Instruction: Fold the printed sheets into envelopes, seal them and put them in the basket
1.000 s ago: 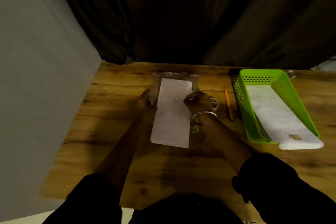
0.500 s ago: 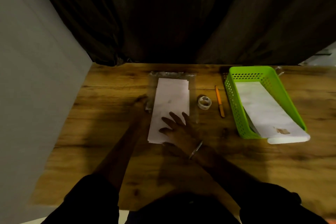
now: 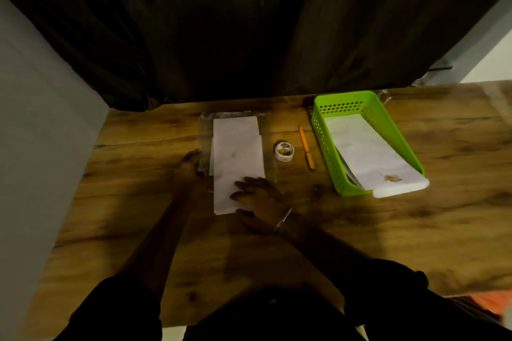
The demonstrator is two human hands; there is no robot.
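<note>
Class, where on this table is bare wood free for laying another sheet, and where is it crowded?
Free: table wood left of the left hand, and right of the green basket. Crowded: the gap between paper stack and basket, holding tape roll and orange pen.

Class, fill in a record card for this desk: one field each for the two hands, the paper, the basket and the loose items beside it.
left hand: at the left edge of the clear plastic sleeve; grip unclear
right hand: pressed flat on the near end of the white sheets
white sheets: stacked on the sleeve
green basket: on the right, holding folded white paper that overhangs its near rim
tape roll: between sheets and pen
orange pen: left of the basket
table: wooden
</note>
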